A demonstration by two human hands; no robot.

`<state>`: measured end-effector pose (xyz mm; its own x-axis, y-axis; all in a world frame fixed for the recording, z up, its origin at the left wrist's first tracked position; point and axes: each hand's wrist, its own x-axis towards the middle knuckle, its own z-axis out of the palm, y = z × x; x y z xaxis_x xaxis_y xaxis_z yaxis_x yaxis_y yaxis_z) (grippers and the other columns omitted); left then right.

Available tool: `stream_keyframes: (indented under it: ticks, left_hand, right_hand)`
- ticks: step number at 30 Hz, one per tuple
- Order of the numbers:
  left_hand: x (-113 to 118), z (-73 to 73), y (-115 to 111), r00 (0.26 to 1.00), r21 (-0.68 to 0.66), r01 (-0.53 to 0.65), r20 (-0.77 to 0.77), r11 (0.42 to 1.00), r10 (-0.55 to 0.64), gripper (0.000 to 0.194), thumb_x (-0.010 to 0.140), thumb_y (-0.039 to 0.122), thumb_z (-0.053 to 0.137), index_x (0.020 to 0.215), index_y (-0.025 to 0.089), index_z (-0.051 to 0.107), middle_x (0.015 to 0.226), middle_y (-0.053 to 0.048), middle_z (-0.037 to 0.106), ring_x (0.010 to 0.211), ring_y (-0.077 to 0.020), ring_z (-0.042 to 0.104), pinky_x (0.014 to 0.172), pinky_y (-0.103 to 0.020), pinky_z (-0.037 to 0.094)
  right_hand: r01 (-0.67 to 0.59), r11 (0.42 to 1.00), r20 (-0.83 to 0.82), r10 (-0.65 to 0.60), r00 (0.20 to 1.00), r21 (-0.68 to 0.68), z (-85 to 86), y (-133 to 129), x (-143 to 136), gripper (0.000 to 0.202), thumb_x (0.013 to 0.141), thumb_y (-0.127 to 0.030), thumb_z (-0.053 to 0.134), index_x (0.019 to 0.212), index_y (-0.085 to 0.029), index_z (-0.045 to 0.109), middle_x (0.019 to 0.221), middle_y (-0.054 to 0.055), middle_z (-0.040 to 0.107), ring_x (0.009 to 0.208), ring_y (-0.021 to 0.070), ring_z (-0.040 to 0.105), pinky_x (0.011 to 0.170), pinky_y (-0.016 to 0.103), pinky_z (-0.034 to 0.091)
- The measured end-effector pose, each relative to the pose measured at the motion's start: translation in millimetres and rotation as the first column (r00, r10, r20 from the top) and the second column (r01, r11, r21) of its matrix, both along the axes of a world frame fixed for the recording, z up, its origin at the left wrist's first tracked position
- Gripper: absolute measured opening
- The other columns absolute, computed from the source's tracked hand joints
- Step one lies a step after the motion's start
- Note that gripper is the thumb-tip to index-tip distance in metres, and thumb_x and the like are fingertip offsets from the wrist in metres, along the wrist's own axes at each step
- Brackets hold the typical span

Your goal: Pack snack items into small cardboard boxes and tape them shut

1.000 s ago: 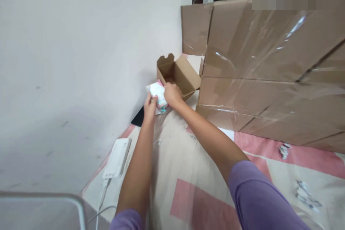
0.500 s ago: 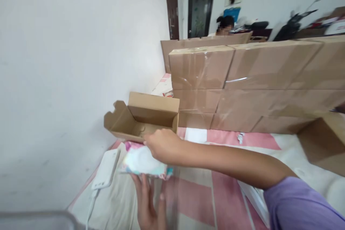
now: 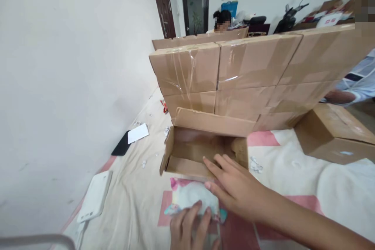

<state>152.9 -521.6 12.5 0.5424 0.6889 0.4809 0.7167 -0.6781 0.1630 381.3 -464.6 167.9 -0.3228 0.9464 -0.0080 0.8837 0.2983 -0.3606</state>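
Note:
An open cardboard box (image 3: 193, 144) lies on the bed sheet in front of the stacked cartons, its flaps raised. Its inside looks bare apart from a brown piece at the right end. My right hand (image 3: 237, 185) reaches in from the right with fingers spread over the box's near flap. Just in front of the box lies a soft packet (image 3: 191, 195) with pastel print and a whitish middle. From the bottom edge, my left hand (image 3: 190, 228) spreads its fingers at the packet's near side, fingertips over it; firm contact is unclear.
Taped cartons (image 3: 249, 66) form a wall behind. Another box (image 3: 331, 133) stands at right, beside a person's arm (image 3: 340, 95). A white power bank-like block (image 3: 95, 195) with a cable, a dark flat object (image 3: 120, 143) and white card (image 3: 138, 133) lie left. Another person (image 3: 222, 21) is beyond the cartons.
The box has shifted right along the carton wall, and the view has turned right. My right hand has gone from gripping its near edge to spread fingers. My left hand stays by the packet.

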Motion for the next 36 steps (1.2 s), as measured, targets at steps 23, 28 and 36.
stream_keyframes:
  ticks: [23, 28, 36]
  left_hand:
    - [-6, 98.1, 52, 0.798, 0.018, 0.559, -0.283, 0.829, -0.532, 0.038, 0.091, 0.029, 0.069, 0.127, 0.037, 0.066, 0.111, 0.006, 0.08, 0.097, -0.0166, 0.076, 0.092, -0.029, 0.061]
    - [-6, 148.2, 68, 0.972, 0.208, 0.182, -0.182, 0.961, -0.145, 0.058, 0.088, 0.036, 0.067, 0.144, 0.043, 0.056, 0.124, 0.001, 0.076, 0.114, -0.0286, 0.072, 0.119, -0.053, 0.041]
    - [1, 163.5, 142, 0.986, -0.141, 0.024, -0.159, 0.99, -0.046, 0.051, 0.094, 0.054, 0.053, 0.141, 0.037, 0.062, 0.155, -0.003, 0.054, 0.142, -0.0338, 0.05, 0.117, -0.054, 0.043]
  right_hand:
    - [-0.097, 0.98, -0.357, 0.03, 0.933, -0.171, -12.1, 7, 44, 0.037, 0.085, -0.03, 0.076, 0.12, -0.023, 0.067, 0.127, 0.011, 0.067, 0.118, 0.0306, 0.065, 0.098, 0.041, 0.051]
    - [-0.107, 0.989, -0.24, 0.079, 0.968, -0.103, -18.1, 9, 36, 0.035, 0.087, -0.036, 0.076, 0.115, -0.018, 0.064, 0.12, 0.012, 0.064, 0.106, 0.0288, 0.065, 0.089, 0.039, 0.05]
    - [-0.207, 0.93, 0.054, 0.2, 0.978, 0.305, -19.6, 7, 26, 0.015, 0.091, -0.007, 0.057, 0.095, -0.021, 0.058, 0.096, 0.006, 0.059, 0.085, 0.0236, 0.056, 0.072, 0.037, 0.039]
